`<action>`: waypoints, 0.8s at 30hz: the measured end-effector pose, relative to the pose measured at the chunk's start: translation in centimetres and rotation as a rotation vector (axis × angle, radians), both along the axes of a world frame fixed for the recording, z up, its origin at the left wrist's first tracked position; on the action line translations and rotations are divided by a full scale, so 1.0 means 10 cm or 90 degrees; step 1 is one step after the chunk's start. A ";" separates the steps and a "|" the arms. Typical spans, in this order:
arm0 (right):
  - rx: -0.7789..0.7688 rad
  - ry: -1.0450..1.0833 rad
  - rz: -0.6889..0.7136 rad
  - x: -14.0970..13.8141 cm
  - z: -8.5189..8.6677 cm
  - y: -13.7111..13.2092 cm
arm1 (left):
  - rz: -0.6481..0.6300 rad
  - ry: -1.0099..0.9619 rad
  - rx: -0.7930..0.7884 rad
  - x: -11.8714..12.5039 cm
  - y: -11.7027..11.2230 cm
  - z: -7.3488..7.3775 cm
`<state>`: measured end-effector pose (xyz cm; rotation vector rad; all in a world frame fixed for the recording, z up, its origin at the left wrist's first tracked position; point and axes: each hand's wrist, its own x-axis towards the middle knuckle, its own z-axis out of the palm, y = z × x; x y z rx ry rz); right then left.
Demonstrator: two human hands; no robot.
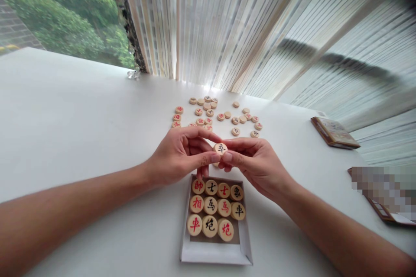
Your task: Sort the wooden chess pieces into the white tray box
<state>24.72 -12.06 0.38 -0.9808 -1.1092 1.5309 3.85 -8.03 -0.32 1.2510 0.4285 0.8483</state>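
Between both hands, just beyond the box, is a round wooden Chinese chess piece [220, 149] with a black character facing up. My left hand [182, 151] pinches its left side with thumb and forefinger. On its right side, my right hand [256, 158] grips it with thumb and fingers. Part of another pale disc shows just under it, mostly hidden. Below the hands lies an open white box [214, 254] with rows of chess pieces, some marked in red and others in black. A bare strip of its floor shows at the near end and lower right.
Many loose chess pieces [235, 131] lie scattered beyond my hands on the white table [81, 138], some face down. A flat brown box [334, 132] rests at the right, with another partly blurred item nearer. A striped curtain [208, 26] hangs at the table's far edge.
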 end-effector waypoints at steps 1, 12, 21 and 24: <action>0.009 -0.006 -0.004 0.00 -0.01 0.00 | -0.003 0.000 -0.007 0.00 0.00 0.00; -0.003 -0.074 -0.039 -0.01 -0.01 -0.02 | 0.056 0.075 0.097 0.02 -0.04 -0.04; -0.005 -0.095 -0.044 -0.07 0.03 -0.06 | 0.132 0.186 0.403 -0.02 -0.05 -0.06; 0.023 -0.098 -0.030 -0.06 0.03 -0.05 | 0.116 0.171 0.389 -0.03 -0.04 -0.05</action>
